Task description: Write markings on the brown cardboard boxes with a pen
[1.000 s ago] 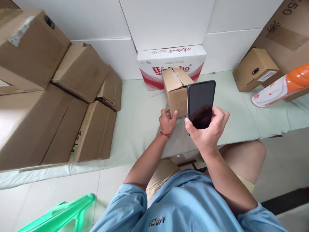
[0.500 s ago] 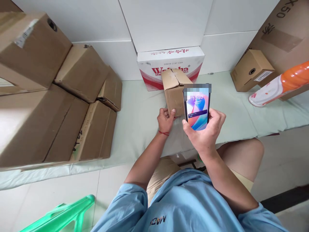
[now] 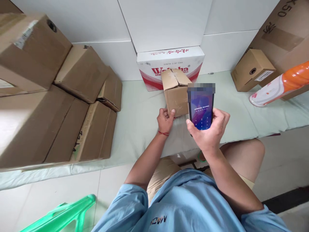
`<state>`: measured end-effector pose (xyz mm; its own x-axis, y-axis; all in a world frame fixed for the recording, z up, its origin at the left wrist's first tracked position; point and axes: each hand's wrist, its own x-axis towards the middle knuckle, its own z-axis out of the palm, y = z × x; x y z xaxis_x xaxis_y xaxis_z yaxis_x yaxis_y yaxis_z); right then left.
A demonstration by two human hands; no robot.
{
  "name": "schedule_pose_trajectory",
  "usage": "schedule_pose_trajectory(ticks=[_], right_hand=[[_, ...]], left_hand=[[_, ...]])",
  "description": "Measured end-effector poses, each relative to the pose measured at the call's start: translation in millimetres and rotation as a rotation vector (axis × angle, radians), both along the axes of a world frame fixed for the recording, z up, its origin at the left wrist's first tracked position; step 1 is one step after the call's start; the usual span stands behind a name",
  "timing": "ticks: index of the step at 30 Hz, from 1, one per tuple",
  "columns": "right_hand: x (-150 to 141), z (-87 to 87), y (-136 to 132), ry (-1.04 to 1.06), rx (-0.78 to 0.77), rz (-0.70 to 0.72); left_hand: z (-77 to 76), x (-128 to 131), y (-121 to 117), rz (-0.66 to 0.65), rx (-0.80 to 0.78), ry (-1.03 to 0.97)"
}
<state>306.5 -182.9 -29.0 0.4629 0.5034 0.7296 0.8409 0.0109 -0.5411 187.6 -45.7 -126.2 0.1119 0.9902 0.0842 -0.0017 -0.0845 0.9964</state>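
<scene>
My right hand (image 3: 209, 130) is closed round a smartphone (image 3: 201, 108), held upright above the table. Its screen shows a dark blue and purple lock page with a keypad, and the top of the phone is blurred out. My left hand (image 3: 166, 120), with a red cord at the wrist, grips the lower near corner of a small brown cardboard box (image 3: 177, 100). The thumb presses on the box's front face and the fingers curl at its left side. The box's top flaps meet at a slightly parted seam. The phone hides part of its right side.
Behind stands a white and red carton (image 3: 147, 66) against the wall. Brown boxes (image 3: 79, 72) are stacked at left. A smaller box (image 3: 252, 69) and an orange and white cylinder (image 3: 277, 87) are at right. A green stool (image 3: 62, 214) stands on the floor.
The phone's screen has gone from a bright lock screen showing the time to a darker keypad page. My right hand has shifted slightly right with the phone. My left hand stays on the box.
</scene>
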Motion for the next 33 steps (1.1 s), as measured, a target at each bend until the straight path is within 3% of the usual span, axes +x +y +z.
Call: schedule_pose_trajectory(ticks=[5,10,12,15,23,27,30,33], right_hand=[[68.6,-22.7,-21.4,0.094,-0.2,-0.186],[146.4,-42.9,-58.0,0.231,-0.67,-0.418],[165.0,-48.7,-71.0,0.243,-0.815,-0.456],[180.5,-58.2,-83.3,0.234,-0.886,-0.459],[184.2,-72.6,-78.4,0.237,-0.875,-0.383],[159.4,-66.0,-70.5,0.338,-0.778,-0.246],[131.3,-58.4,-61.0,0.39,-0.662,-0.075],[106.9,-52.6,-45.2,0.403,-0.585,0.067]], left_hand=[[-1.1,-1.0,1.5,0.008,0.006,0.003],[-2.1,0.1,0.8,0.016,-0.028,-0.015],[-0.7,0.1,-1.0,0.012,-0.055,-0.028],[4.1,-1.3,-4.5,0.008,-0.091,-0.037],[26.8,-9.1,-8.1,0.019,-0.196,-0.013],[43.7,-15.0,1.4,-0.006,-0.271,-0.019],[52.6,-18.8,11.9,-0.106,-0.312,-0.004],[54.9,-20.9,19.9,-0.173,-0.128,0.177]])
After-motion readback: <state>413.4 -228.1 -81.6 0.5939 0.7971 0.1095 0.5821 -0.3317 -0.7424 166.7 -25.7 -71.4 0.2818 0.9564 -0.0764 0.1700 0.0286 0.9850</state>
